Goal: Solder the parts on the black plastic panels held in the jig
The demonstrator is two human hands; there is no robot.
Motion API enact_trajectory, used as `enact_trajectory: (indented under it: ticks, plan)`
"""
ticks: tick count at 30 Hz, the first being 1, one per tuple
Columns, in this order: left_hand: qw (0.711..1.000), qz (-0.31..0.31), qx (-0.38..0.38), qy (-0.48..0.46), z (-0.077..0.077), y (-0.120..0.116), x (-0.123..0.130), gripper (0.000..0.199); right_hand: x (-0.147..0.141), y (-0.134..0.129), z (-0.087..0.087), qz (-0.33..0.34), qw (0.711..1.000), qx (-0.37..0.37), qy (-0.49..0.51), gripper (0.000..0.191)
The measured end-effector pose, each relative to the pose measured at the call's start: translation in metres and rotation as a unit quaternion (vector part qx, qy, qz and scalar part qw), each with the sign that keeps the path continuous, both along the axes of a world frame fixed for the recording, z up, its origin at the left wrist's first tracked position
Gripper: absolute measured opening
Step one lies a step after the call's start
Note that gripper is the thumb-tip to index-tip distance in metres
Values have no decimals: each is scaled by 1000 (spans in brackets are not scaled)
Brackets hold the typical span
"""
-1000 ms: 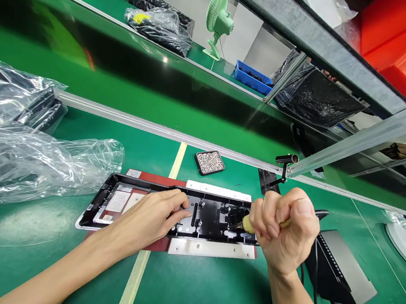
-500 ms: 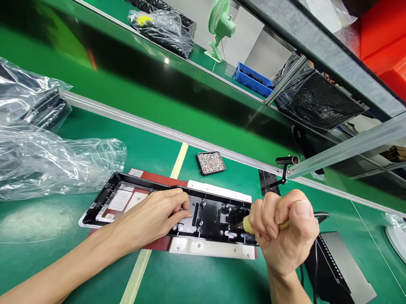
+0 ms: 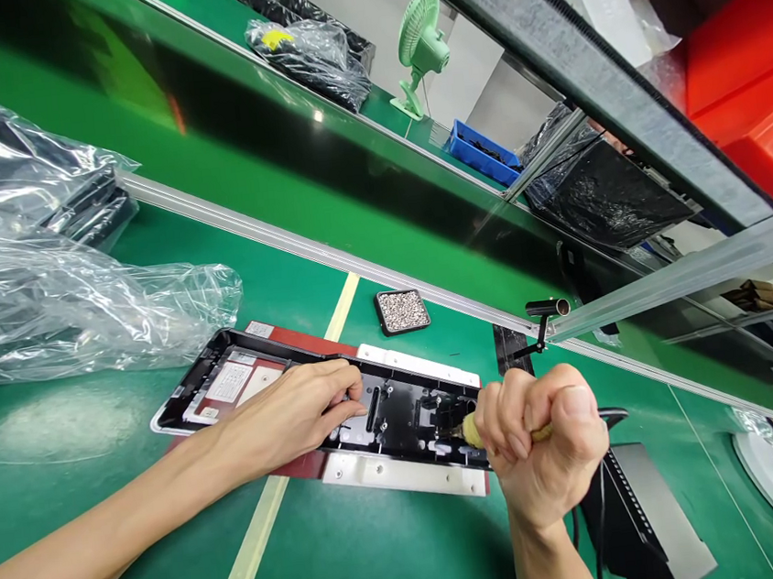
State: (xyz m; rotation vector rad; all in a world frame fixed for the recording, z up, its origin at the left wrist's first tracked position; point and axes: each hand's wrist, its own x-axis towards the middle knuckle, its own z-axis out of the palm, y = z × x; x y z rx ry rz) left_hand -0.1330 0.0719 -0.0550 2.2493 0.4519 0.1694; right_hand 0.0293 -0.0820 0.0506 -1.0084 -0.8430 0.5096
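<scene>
Hands essentially unmoved: right hand [image 3: 548,447] grips yellow-handled tool [image 3: 471,431], tip inside black housing [image 3: 399,412] beside the grip; left hand [image 3: 295,405] rests thereon, hold indeterminable; work underway, remainder unclear.

Bare for your passage: the green surface [image 3: 359,550] in front of the black housing [image 3: 406,416]. Obstacles: plastic bags [image 3: 83,294] at left, small tray [image 3: 402,312] behind the housing.

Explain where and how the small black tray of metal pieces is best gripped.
Probably by two opposite outer walls, reaching down from above: the tray is shallow, open-topped and lies flat, and small pieces fill it, so lift it level.
</scene>
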Motion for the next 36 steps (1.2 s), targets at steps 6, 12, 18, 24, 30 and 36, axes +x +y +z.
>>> enact_trajectory:
  ticks: [6,12,18,24,30,36]
  plan:
    - [1000,4,-5,9,0,-1,-1,25,0,0,-1,6,1000,5,-4,37]
    - [1000,3,-4,11,-2,0,-1,25,-1,-1,-2,-1,1000,6,-14,36]
    - [1000,-2,3,-1,-2,-1,-1,27,-2,-1,-1,1,1000,9,-8,36]
    - [1000,-4,3,-9,0,0,0,26,-3,0,0,-4,1000,4,-4,37]
    - [1000,-3,5,-11,-1,0,0,25,-2,-1,0,0,1000,1,-6,37]
    - [1000,2,5,-13,0,0,1,24,0,-3,-1,11,1000,-7,-5,37]
